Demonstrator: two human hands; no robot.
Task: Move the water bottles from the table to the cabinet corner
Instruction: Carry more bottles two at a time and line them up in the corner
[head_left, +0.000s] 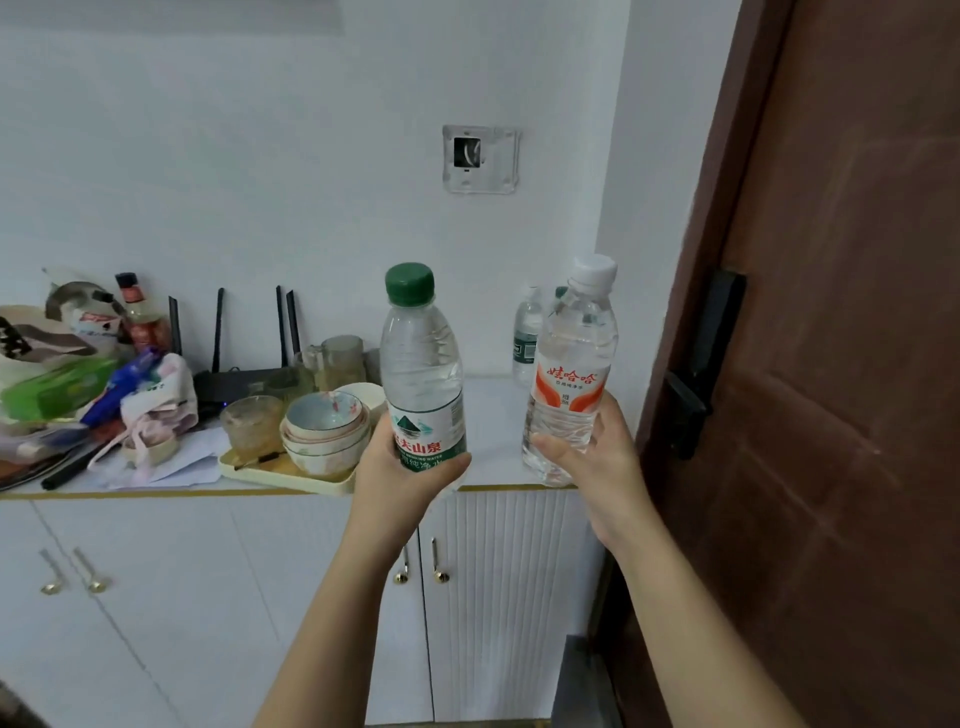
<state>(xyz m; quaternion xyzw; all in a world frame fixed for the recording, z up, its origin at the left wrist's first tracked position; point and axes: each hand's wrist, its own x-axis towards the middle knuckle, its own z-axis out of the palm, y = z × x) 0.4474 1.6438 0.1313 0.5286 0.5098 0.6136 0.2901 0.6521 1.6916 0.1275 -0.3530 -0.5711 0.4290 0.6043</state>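
Note:
My left hand (400, 467) grips a clear water bottle with a green cap and green label (422, 364), held upright above the cabinet's front edge. My right hand (597, 447) holds a second clear bottle with a white cap and orange-red label (570, 364), upright over the right end of the white cabinet top (493, 415). Two more bottles (527, 338) stand in the back right corner of the cabinet top against the wall, partly hidden behind the right-hand bottle.
A cream tray (270, 470) with stacked bowls (324, 431) and glass cups sits left of my hands. A black router (244, 379), bags and clutter (78, 384) fill the left side. A brown door (831, 364) with a black handle stands at right. White cabinet doors (493, 571) are below.

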